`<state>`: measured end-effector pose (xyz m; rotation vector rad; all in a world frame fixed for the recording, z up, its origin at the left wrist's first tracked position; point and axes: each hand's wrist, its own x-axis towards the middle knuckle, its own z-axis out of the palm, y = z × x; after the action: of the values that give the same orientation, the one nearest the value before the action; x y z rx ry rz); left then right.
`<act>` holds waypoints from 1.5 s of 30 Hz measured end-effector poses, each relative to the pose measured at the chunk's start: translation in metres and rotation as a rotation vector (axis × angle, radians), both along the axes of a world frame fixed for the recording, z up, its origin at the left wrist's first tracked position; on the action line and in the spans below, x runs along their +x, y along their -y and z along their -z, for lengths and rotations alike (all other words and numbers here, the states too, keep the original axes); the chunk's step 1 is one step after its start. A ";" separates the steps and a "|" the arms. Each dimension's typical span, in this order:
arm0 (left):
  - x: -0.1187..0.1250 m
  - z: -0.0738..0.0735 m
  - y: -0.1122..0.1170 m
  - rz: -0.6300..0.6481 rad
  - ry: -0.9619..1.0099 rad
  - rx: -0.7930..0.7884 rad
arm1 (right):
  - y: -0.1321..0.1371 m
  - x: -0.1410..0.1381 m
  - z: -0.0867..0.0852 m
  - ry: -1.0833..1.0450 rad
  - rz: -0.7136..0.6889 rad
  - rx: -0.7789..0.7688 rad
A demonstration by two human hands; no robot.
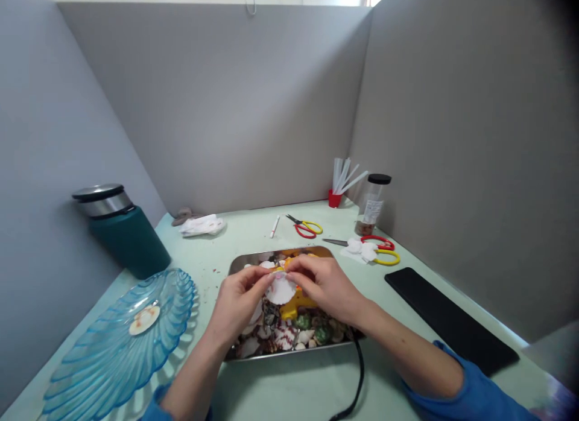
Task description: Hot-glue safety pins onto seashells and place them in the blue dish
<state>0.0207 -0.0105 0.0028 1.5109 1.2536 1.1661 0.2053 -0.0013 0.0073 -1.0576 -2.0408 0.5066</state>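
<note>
While the bare left hand (pixel 239 300) and bare right hand (pixel 333 282) pinch a white fan-shaped shell (pixel 281 292), grips nearly closed, silver rectangular metal tray (pixel 294 351) of mottled shells (pixel 284 336) beneath

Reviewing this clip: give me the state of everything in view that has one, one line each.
White shell: held by left hand and right hand
Metal tray: holding many shells
Blue dish: holding one scallop shell
Green flask: lidded
Clear jar: lidded, partly filled
Red cup: holding white sticks
Far scissors: lying flat, blade gap unclear
Near scissors: partly under white pieces
</note>
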 end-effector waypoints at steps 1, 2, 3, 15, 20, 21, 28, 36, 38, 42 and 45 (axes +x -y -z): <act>0.001 0.000 -0.001 -0.014 0.022 -0.015 | -0.001 0.000 0.001 -0.007 -0.012 -0.015; 0.002 0.001 -0.001 -0.031 0.049 -0.033 | -0.002 -0.001 0.002 -0.016 -0.022 -0.035; 0.002 0.003 -0.002 -0.045 0.080 -0.051 | -0.002 -0.002 0.002 -0.026 -0.028 -0.057; -0.003 0.015 -0.004 -0.056 0.266 -0.141 | -0.015 -0.008 0.005 -0.090 -0.116 -0.199; -0.002 0.014 -0.003 -0.027 0.344 -0.187 | -0.012 -0.009 0.007 -0.156 -0.143 -0.270; -0.002 0.013 -0.002 -0.029 0.352 -0.193 | -0.011 -0.008 0.006 -0.163 -0.148 -0.282; -0.010 0.017 -0.002 0.029 0.354 -0.232 | -0.008 -0.003 0.007 -0.228 -0.218 -0.424; -0.007 0.015 0.001 0.060 0.333 -0.251 | -0.012 -0.003 0.015 -0.401 -0.307 -0.678; -0.004 0.012 0.002 0.072 0.314 -0.247 | -0.013 -0.003 0.017 -0.403 -0.300 -0.669; 0.000 0.011 0.002 0.072 0.274 -0.235 | -0.012 -0.004 0.021 -0.332 -0.229 -0.536; -0.002 0.013 0.000 0.024 0.254 -0.241 | -0.011 -0.004 0.022 -0.272 -0.183 -0.436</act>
<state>0.0191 -0.0103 -0.0102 1.1594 1.1537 1.1084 0.2013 0.0094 -0.0150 -0.9829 -1.8330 1.1658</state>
